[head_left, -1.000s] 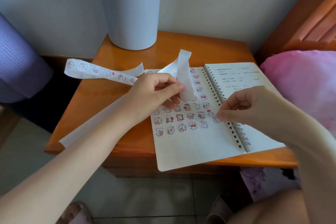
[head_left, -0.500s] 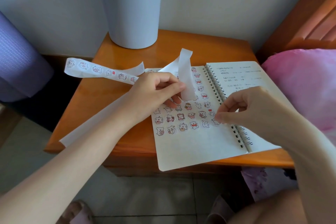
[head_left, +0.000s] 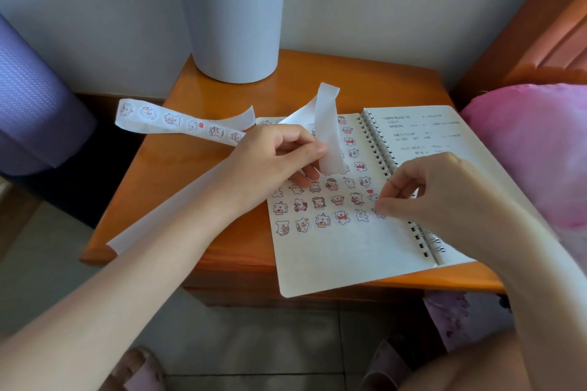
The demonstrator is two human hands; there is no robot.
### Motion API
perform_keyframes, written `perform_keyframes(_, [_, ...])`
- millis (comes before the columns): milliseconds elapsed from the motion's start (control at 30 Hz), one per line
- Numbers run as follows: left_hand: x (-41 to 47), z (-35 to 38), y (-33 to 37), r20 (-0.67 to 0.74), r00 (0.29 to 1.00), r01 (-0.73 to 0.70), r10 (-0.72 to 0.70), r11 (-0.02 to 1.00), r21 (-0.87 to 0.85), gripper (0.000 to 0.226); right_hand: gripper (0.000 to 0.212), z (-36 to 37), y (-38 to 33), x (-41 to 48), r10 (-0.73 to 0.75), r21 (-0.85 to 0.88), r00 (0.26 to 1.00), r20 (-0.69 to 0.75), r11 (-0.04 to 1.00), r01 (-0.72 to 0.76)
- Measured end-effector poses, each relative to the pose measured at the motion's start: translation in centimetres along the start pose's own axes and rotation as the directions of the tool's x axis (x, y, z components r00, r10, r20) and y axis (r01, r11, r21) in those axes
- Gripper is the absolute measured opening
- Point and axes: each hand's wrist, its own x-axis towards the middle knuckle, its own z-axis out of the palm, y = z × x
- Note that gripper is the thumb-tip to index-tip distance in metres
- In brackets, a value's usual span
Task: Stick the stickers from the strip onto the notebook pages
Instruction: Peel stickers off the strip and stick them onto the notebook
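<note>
Notebook [head_left: 333, 257]: spiral-bound, lying open on the wooden nightstand [head_left: 247, 247], near corner of the left page poking out past the front edge. Blank paper down there, then rows of tiny cartoon bear stickers [head_left: 317, 203] further up the page. Right hand [head_left: 422, 190] down at the right end of those rows, just beside the spiral binding [head_left: 381, 155], thumb and forefinger pinched on the end sticker [head_left: 379, 213], other fingers curled in. Left hand [head_left: 279, 162] a little further back over the same page, gripping the strip [head_left: 178, 124] between thumb and fingers. Peeled backing [head_left: 327, 127] looping up over that hand, plus a long blank tail under the forearm toward the near left corner. Loaded end of the strip sticking out left past the table edge. Handwriting on the right page [head_left: 422, 136], too small to read. Pink bedding [head_left: 524, 149] off to the right, purple roll [head_left: 31, 98] on the left. Way at the back, a grey bin [head_left: 232, 19] on the nightstand against the wall.
</note>
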Motion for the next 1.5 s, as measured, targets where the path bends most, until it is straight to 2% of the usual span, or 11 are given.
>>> perform_keyframes(233, [0.0, 0.0, -0.1, -0.003, 1.000, 0.011, -0.010, 1.000, 0.011, 0.014, 0.018, 0.1, -0.1, 0.0, -0.004, -0.081, 1.000, -0.031, 0.997, 0.001])
perform_keyframes(333, [0.1, 0.0, -0.1, -0.011, 1.000, 0.019, -0.019, 1.000, 0.015, 0.014, 0.032, -0.4, 0.1, 0.0, 0.018, -0.135, 0.998, -0.058, 0.991, -0.026])
perform_keyframes(400, [0.0, 0.1, -0.1, -0.013, 1.000, 0.022, -0.022, 1.000, 0.005, 0.015, 0.034, -0.6, 0.4, 0.2, 0.038, -0.090, 0.998, -0.039, 0.995, -0.042])
perform_keyframes(567, [0.0, 0.1, 0.0, -0.015, 1.000, 0.024, -0.024, 1.000, 0.001, 0.015, 0.025, -0.3, 1.1, 0.7, 0.028, 0.036, 0.999, -0.034, 0.999, -0.026])
perform_keyframes(700, [-0.1, 0.1, 0.0, -0.013, 1.000, 0.025, -0.025, 1.000, 0.002, 0.015, 0.035, 0.2, 1.0, 1.1, 0.040, 0.011, 0.999, -0.031, 0.999, -0.039])
perform_keyframes(800, [-0.1, 0.0, 0.0, -0.011, 1.000, 0.028, -0.028, 1.000, -0.004, 0.015, 0.029, 0.2, 1.5, 1.2, 0.034, 0.005, 0.999, -0.042, 0.999, -0.034])
perform_keyframes(867, [-0.1, 0.0, 0.1, -0.010, 1.000, 0.028, -0.028, 1.000, -0.005, 0.015, 0.027, 0.0, 1.5, 1.1, 0.031, 0.008, 0.999, -0.027, 0.999, -0.031])
perform_keyframes(1033, [-0.1, 0.1, 0.1, -0.009, 1.000, 0.029, -0.029, 1.000, -0.005, 0.015, 0.044, -0.2, 1.1, 0.9, 0.043, -0.035, 0.998, 0.053, 0.999, -0.041])
perform_keyframes(1200, [-0.1, 0.0, 0.1, 0.003, 1.000, 0.028, -0.028, 1.000, 0.007, 0.015, 0.033, -0.5, 1.4, 0.9, 0.033, -0.047, 0.996, 0.081, 0.998, -0.029])
perform_keyframes(1367, [-0.1, 0.0, 0.1, 0.001, 1.000, 0.023, -0.023, 1.000, 0.003, 0.014, 0.043, -0.7, 1.2, 0.8, 0.045, -0.029, 0.993, 0.108, 0.999, -0.043])
perform_keyframes(1500, [-0.1, 0.1, 0.1, -0.001, 1.000, 0.027, -0.027, 1.000, -0.004, 0.014, 0.036, -0.8, 1.4, 0.9, 0.030, -0.041, 0.992, 0.120, 0.999, -0.025])
